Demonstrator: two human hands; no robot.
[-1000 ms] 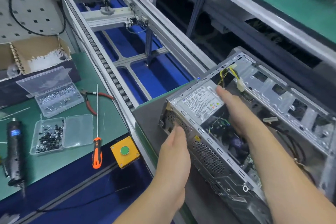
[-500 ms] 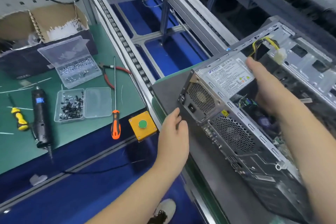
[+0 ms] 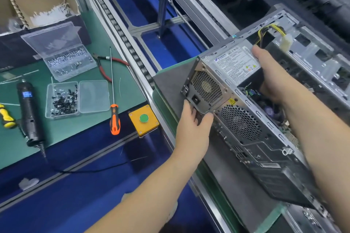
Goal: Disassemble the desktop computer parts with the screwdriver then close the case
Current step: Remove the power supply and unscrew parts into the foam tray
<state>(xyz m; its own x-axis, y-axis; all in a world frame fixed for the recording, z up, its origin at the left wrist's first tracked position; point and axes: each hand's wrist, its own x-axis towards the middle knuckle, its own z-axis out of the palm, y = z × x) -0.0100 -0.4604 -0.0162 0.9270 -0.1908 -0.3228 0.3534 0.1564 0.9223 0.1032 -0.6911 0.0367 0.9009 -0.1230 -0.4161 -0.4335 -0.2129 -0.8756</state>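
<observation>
Two hands: left hand [image 3: 193,125] is gripping the power supply [image 3: 223,75]; right hand [image 3: 269,73] is curled over it.
Case [image 3: 274,119]: being held open on the conveyor pad [image 3: 170,79].
Screwdrivers: two, orange-handled screwdriver [image 3: 114,117] and yellow-handled screwdriver [image 3: 5,115].
Label: unreadable.

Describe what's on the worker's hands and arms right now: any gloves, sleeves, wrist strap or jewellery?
Nothing is worn. The left hand and right hand are both bare, with no gloves, rings or watch visible. Both forearms are uncovered as far as the frame shows, with no sleeve cuffs in view. No anti-static wrist strap or cable shows on either wrist.
</observation>
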